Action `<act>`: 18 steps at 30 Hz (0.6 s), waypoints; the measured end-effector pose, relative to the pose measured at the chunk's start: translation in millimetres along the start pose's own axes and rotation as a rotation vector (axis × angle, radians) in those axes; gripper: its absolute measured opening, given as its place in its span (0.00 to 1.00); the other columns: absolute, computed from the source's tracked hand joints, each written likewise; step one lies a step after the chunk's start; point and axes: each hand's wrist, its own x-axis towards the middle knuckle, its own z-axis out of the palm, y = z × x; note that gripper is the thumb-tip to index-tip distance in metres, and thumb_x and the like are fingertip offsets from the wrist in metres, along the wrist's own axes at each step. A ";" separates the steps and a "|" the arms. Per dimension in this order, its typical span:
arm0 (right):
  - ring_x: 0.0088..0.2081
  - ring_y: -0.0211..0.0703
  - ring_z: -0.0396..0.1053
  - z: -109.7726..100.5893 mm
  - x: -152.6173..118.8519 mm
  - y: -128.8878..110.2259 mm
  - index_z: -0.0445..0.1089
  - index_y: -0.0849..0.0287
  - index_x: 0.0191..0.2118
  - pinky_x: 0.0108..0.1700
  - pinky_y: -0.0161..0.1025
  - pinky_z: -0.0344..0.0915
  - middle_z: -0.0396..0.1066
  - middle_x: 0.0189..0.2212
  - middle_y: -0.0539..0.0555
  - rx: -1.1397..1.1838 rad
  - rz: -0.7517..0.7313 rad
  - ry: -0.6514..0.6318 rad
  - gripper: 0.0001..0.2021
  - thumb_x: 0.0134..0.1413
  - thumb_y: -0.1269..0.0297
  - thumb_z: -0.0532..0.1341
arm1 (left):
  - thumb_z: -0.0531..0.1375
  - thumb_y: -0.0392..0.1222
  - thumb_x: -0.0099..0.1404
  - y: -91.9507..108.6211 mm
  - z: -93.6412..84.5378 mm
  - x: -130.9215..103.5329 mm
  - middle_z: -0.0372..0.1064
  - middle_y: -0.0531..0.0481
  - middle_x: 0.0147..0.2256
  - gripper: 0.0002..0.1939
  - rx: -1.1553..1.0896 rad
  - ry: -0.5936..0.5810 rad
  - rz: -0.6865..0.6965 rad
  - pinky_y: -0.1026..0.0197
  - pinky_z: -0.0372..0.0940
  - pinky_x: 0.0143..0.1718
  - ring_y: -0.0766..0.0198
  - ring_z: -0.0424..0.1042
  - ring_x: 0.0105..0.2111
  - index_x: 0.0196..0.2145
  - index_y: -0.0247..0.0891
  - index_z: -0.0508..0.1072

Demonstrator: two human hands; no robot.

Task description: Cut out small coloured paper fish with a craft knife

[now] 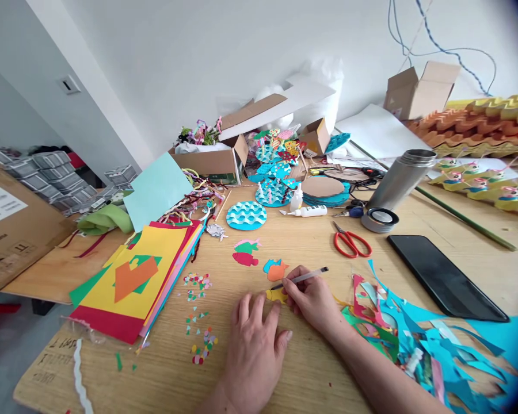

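A slim pen point(304, 278) is held in my right hand point(308, 299), its tip on a small yellow paper cutout point(278, 295). My left hand point(256, 345) lies palm down with fingers stretched, the fingertips at the cutout's near edge; part of the cutout is hidden by both hands. Just beyond are an orange paper fish point(278, 270) partly over a blue one point(270, 265). Farther left lie a red paper fish point(245, 257) and a green one point(246, 247). Small confetti dots and triangles point(205, 345) are scattered left of my left hand.
Red-handled scissors point(351, 241), a black phone point(446, 276) and a steel flask point(401, 178) stand or lie to the right. Blue paper scraps point(435, 345) cover the near right. Coloured sheets point(155, 253) are stacked left. White glue bottles point(313, 211) and a wavy blue disc point(246, 215) sit behind.
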 end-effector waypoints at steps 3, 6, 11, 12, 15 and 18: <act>0.13 0.34 0.59 -0.2 0.3 0.0 0.62 0.55 0.29 0.15 0.30 0.54 0.65 0.14 0.45 -0.010 -0.001 0.003 0.10 0.55 0.56 0.60 | 0.60 0.43 0.66 0.0 -1.1 -0.1 0.63 0.44 0.56 0.20 0.000 -0.006 -0.003 0.40 0.57 0.59 0.46 0.58 0.57 0.55 0.44 0.69; 0.13 0.34 0.59 -0.2 0.4 0.6 0.62 0.55 0.29 0.15 0.30 0.55 0.65 0.14 0.45 -0.019 0.001 0.005 0.10 0.55 0.55 0.60 | 0.60 0.42 0.66 0.0 -1.4 -0.1 0.63 0.45 0.56 0.20 -0.004 -0.003 -0.003 0.40 0.57 0.59 0.47 0.58 0.57 0.56 0.44 0.69; 0.13 0.35 0.59 0.3 0.4 1.3 0.62 0.55 0.29 0.16 0.30 0.55 0.64 0.14 0.45 -0.036 -0.002 0.007 0.11 0.56 0.55 0.59 | 0.60 0.42 0.66 0.9 -1.2 -0.5 0.63 0.44 0.56 0.20 -0.003 0.004 -0.002 0.39 0.58 0.58 0.46 0.58 0.57 0.55 0.43 0.70; 0.13 0.35 0.59 0.4 0.3 1.3 0.62 0.55 0.29 0.16 0.30 0.55 0.65 0.14 0.45 -0.038 -0.002 0.007 0.11 0.56 0.55 0.59 | 0.60 0.42 0.66 1.0 -1.3 -0.5 0.63 0.44 0.56 0.20 -0.003 0.004 -0.002 0.39 0.58 0.58 0.46 0.58 0.57 0.55 0.43 0.70; 0.13 0.35 0.60 0.6 -0.3 0.9 0.63 0.55 0.30 0.16 0.31 0.55 0.65 0.14 0.45 -0.033 -0.003 0.003 0.11 0.56 0.55 0.59 | 0.60 0.42 0.66 1.1 -1.7 0.0 0.63 0.44 0.56 0.20 -0.004 -0.002 -0.004 0.39 0.57 0.59 0.46 0.58 0.57 0.55 0.43 0.70; 0.14 0.36 0.61 0.5 -1.1 -0.4 0.62 0.55 0.30 0.16 0.31 0.57 0.65 0.16 0.45 -0.019 -0.004 -0.002 0.11 0.56 0.54 0.59 | 0.60 0.42 0.66 1.0 -1.8 0.8 0.63 0.44 0.57 0.20 -0.003 -0.017 -0.010 0.39 0.56 0.59 0.46 0.58 0.58 0.56 0.44 0.69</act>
